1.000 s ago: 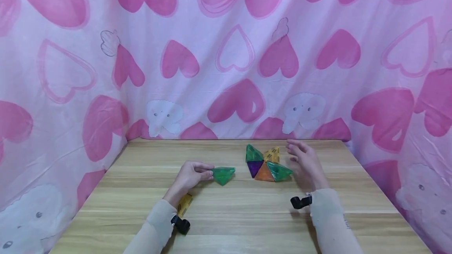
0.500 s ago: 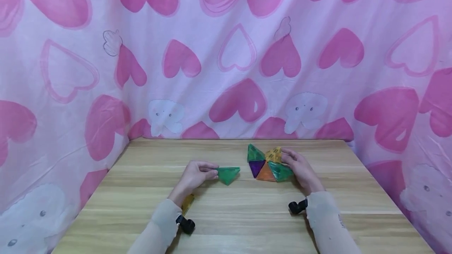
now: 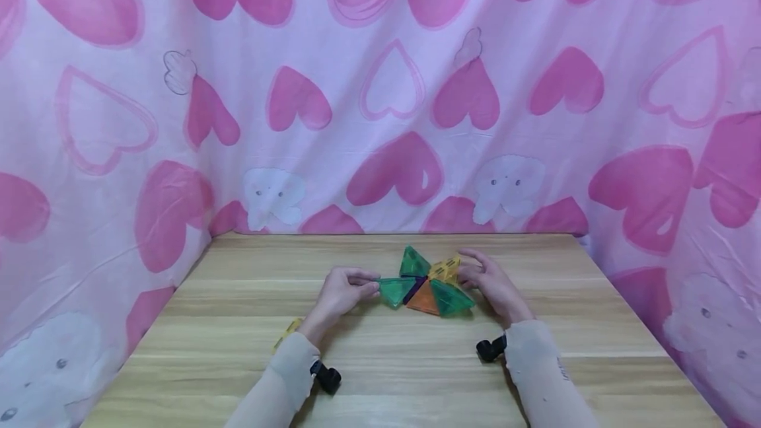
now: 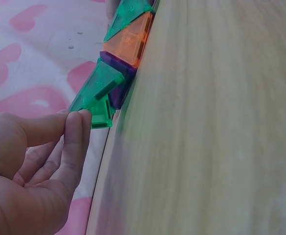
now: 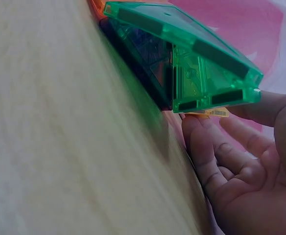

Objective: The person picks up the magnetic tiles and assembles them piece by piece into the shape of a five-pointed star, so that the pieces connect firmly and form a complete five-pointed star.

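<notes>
My left hand (image 3: 347,292) pinches a translucent green triangular magnetic tile (image 3: 395,291) between thumb and fingertips, at the left side of a cluster of joined tiles. This green tile partly covers the purple tile (image 4: 124,73); whether they touch, I cannot tell. Around the cluster sit an orange tile (image 3: 424,299), a green tile (image 3: 414,262) at the back, another green tile (image 3: 450,298) tilted up at front right, and a yellow tile (image 3: 446,270). My right hand (image 3: 492,283) grips the yellow tile's right edge, thumb above and fingers below, largely hidden behind green in the right wrist view.
Another yellow piece (image 3: 287,334) lies on the wooden table (image 3: 404,375) beside my left wrist, partly hidden by it. A pink heart-patterned cloth (image 3: 380,104) hangs behind the table and along both sides.
My left hand has carried its green tile rightward to the cluster. My right hand has come in from the right and taken hold of the yellow tile; the cluster has shifted left and turned slightly.
</notes>
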Demonstrator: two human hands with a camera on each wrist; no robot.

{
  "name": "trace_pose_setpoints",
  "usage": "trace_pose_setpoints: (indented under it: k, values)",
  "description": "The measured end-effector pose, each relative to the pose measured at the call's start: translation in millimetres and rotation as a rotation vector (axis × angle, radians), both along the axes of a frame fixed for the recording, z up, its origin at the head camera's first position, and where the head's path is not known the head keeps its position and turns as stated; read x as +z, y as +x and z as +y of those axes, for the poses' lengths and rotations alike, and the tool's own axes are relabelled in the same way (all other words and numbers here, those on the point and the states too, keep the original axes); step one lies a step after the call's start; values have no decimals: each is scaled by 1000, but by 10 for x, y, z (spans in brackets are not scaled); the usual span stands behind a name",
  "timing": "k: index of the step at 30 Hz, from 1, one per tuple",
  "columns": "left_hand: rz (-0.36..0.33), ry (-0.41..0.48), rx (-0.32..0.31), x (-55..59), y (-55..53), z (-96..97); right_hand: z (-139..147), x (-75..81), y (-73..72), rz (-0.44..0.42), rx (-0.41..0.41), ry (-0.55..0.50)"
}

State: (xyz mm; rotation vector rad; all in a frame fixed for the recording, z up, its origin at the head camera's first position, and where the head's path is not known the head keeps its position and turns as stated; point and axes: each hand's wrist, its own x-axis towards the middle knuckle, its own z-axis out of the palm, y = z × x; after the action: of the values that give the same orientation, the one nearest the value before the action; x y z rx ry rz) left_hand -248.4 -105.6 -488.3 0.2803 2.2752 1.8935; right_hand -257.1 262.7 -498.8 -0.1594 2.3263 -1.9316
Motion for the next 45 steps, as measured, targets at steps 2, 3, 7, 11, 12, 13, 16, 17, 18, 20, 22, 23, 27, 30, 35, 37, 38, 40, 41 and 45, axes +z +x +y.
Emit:
trace_pose_setpoints:
  k: [2, 3, 7, 11, 12, 13, 16, 17, 18, 20, 22, 23, 27, 30, 35, 37, 38, 40, 41, 45]
  values:
    - [-5, 7, -1, -4, -4, 10, 0, 1, 0, 5, 15, 15]
    - [-4, 10, -2, -5, -5, 14, 2, 2, 0, 9, 26, 25]
    - [-2, 7, -3, -15, -10, 26, 9, 4, -2, -6, 30, 41]
    - [1, 2, -6, -33, -20, 49, 6, -6, -6, -15, 23, 30]
    - [7, 0, -10, -34, -19, 55, 3, -10, -7, -15, 21, 27]
    - [12, -2, -14, -41, -23, 62, 0, -11, -7, -11, 24, 25]
    - [26, -21, -14, -53, -29, 79, -19, -16, -6, -13, 19, 18]
    - [31, -30, -14, -55, -28, 82, -25, -20, -6, -16, 16, 17]
    - [38, -41, -14, -53, -25, 85, -30, -21, -6, -19, 13, 19]
    - [38, -54, -10, -54, -27, 87, -36, -20, -5, -28, 1, 26]
    - [31, -58, -6, -47, -30, 86, -42, -14, -8, -32, -14, 35]
    - [29, -57, -4, -41, -32, 85, -43, -8, -9, -34, -22, 40]
    - [22, -55, -2, -34, -44, 79, -57, 9, -11, -38, -34, 53]
    - [30, -72, -7, -42, -49, 74, -76, 12, -4, -41, -23, 32]
    - [30, -86, 1, -35, -52, 53, -110, 13, 5, -41, -46, -20]
    - [27, -81, 4, -29, -55, 39, -108, 7, 5, -41, -79, -25]
    - [28, -78, 5, -25, -57, 33, -104, 6, 7, -39, -97, -23]
    - [32, -79, 2, -18, -58, 10, -88, 1, 2, -34, -133, -24]
    - [33, -83, 3, -11, -57, -2, -80, 3, 1, -36, -153, -30]
    - [39, -89, 5, 19, -37, -80, -55, 3, -9, -35, -214, -41]
